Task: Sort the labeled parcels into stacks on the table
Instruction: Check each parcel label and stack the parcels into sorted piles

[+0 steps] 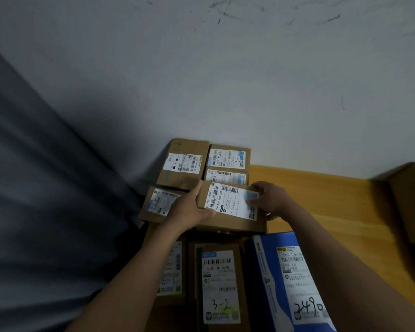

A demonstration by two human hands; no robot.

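1. Nearest you, the blue parcel marked 2490 (290, 283) and the brown parcel marked 3-2 (219, 283) lay side by side on the surface (333, 200). The sort looked well under way, not finished.
2. The task's thing, the EMS-labelled box (230, 207), sat between your hands over another brown carton. Whether it rested there or hung just above, I cannot tell.
3. Your left hand (189, 212) gripped its left end, fingers (197, 188) curled over the far edge and thumb on the near one.
4. Your right hand (271, 200) held the right end, fingers (258, 188) bent round the corner.
5. Beyond, the box marked 4-3 (182, 161) and the box marked 3-3 (228, 155) stood against the wall, seemingly placed.
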